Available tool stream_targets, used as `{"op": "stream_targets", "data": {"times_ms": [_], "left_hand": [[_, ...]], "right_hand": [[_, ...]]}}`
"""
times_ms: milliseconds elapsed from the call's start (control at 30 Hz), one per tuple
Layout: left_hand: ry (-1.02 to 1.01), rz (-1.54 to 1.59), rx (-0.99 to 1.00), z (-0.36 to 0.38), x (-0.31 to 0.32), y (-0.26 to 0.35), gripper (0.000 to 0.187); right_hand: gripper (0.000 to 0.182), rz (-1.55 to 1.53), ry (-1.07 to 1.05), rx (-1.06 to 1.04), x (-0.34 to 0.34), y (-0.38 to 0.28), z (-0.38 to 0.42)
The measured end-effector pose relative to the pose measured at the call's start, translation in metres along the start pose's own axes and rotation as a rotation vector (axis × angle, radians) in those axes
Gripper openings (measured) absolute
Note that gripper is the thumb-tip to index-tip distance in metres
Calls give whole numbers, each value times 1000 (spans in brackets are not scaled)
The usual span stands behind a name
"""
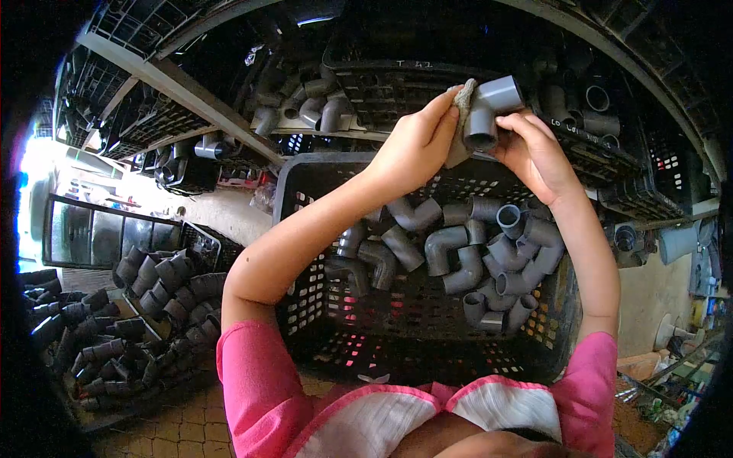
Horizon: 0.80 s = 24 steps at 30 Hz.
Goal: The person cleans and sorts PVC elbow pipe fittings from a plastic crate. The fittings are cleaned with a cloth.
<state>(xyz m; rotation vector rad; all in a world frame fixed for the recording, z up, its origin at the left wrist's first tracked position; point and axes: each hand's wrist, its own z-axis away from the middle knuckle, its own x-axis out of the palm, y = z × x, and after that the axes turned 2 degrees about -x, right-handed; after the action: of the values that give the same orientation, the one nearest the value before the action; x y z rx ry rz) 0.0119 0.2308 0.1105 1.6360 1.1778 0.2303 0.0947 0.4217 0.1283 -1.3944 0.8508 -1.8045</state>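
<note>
Above a black plastic crate point(284, 191), my two hands hold up a grey plastic pipe fitting point(498, 95). Two of its socket ends show, one facing down toward me and one pointing up to the right; its left end is hidden. My left hand point(416, 149) grips a pale cloth point(458, 136) and presses it against the fitting's left side. My right hand point(538, 153) has its fingers closed round the fitting from the right and below. Several grey pipe elbows point(445, 246) lie loose in the crate, mostly toward its far side and right.
A shelf ahead carries black crates point(397, 95) and more fittings point(311, 111). Down to the left, a large heap of dark pipe fittings point(114, 359) lies near the floor. A slanting shelf beam point(187, 90) runs at upper left. More crates point(603, 149) stand at right.
</note>
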Motion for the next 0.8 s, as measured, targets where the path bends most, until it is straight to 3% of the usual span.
{"op": "stream_targets", "data": {"times_ms": [133, 267, 533, 667, 767, 800], "left_hand": [[46, -190, 184, 2, -4, 10, 39], [-10, -251, 178, 8, -6, 18, 40], [-54, -437, 419, 7, -10, 22, 48], [-50, -292, 316, 5, -9, 22, 46], [-1, -117, 269, 0, -9, 16, 41], [32, -127, 274, -5, -12, 13, 41]], "right_hand": [[34, 98, -37, -143, 12, -9, 3], [40, 165, -45, -326, 14, 1, -2], [48, 317, 140, -328, 9, 2, 0], [46, 299, 207, -213, 10, -1, 3], [48, 41, -41, -187, 20, -9, 15], [48, 86, -30, -202, 21, -10, 14]]}}
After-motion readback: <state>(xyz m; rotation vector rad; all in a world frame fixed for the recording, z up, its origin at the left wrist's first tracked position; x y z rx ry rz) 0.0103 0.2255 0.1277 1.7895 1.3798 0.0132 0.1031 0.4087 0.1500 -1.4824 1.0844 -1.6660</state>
